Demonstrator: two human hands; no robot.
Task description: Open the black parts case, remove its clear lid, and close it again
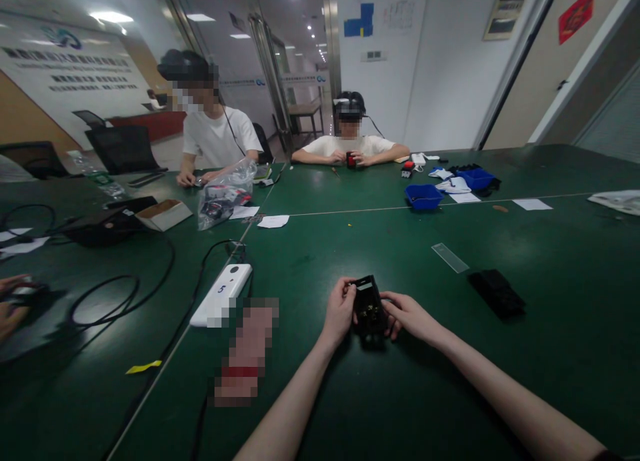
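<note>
A small black box-shaped housing (369, 307) is held up just over the green table, its open side turned toward me, with brass-coloured parts inside and a pale strip near its top. My left hand (344, 305) grips its left edge, the thumb on the rim. On the opposite edge, the fingers of my right hand (403, 312) are closed round the side. A black case-like piece (497, 293) lies to the right of my hands. Beyond it rests a clear flat strip (450, 257). What the inner parts are is too small to tell.
Left of my arms lie a white power bank (223, 294) marked 5, a blurred pinkish object (247, 351) and black cables (173, 341). Blue trays (423, 197) stand farther back. Two people (220, 131) (350, 144) sit across the table; another person's hand (13, 304) shows at far left.
</note>
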